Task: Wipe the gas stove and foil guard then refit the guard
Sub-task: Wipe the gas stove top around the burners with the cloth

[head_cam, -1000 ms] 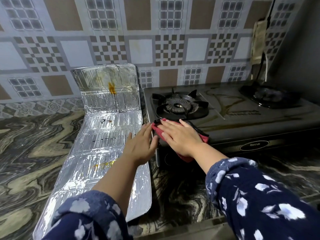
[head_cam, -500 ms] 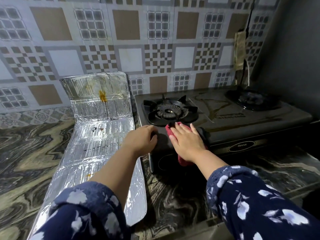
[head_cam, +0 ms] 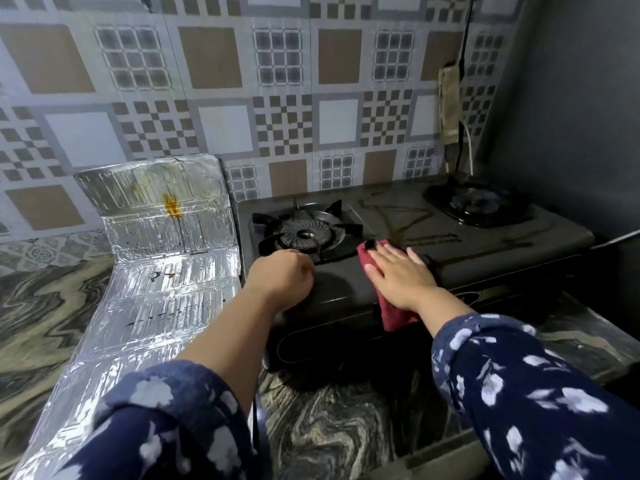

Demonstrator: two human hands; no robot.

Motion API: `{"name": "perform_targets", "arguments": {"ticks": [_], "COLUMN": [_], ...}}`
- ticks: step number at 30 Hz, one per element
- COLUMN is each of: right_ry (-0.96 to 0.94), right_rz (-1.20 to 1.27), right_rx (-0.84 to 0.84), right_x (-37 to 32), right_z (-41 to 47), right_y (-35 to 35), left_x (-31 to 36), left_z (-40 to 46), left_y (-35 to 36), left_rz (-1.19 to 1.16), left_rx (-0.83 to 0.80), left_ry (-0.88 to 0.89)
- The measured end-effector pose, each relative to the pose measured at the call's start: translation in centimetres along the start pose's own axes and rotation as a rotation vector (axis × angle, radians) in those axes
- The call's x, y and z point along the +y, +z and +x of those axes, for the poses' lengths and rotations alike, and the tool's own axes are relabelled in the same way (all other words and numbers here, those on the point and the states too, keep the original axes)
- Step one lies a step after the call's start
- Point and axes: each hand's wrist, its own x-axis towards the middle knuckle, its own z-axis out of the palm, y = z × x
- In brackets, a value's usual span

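Head view: cloth (head_cam: 391, 315) overhanging stove (head_cam: 491, 251) front edge.

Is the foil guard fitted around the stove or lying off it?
Off it. The foil guard lies spread on the counter left of the gas stove, its far panel bent up against the wall.

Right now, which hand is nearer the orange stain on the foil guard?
Left. The left hand rests curled on the stove's front left corner, just right of the foil guard and below the orange stain. The right hand presses the red cloth farther right, mid-stove.
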Motion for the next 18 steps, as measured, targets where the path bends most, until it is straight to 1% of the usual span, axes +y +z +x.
{"name": "perform_targets", "arguments": {"ticks": [4, 7, 9, 11, 15, 18], "right_ry": [0.103, 0.106, 0.063, -0.031, -0.244, -0.259], "right_rz": [0.026, 0.037, 0.043, 0.05, 0.06, 0.066], "right_rx": [-0.062, -0.054, -0.048, -0.018, 0.031, 0.032], "right_x": [0.1, -1.2, -1.6, -1.1, 3.1, 6.8], "right_z": [2.7, 3.6, 3.3, 2.3, 0.5, 0.7], "right_y": [-0.4, -0.3, -0.1, 0.0, -0.3, -0.7], "left_x": [1.7, 2.5, 2.9, 3.8, 7.0, 9.7], "left_z": [1.0, 1.6, 2.3, 2.8, 3.9, 5.0], "left_y": [0.4, 0.5, 0.7, 1.1, 1.9, 2.0], "left_rz": [-0.022, -0.027, -0.034, -0.035, 0.089, 0.083], "left_rx": [-0.009, 0.003, 0.022, 0.031, 0.091, 0.124], "left_ry": [-0.024, -0.046, -0.066, -0.086, -0.096, -0.082]}}
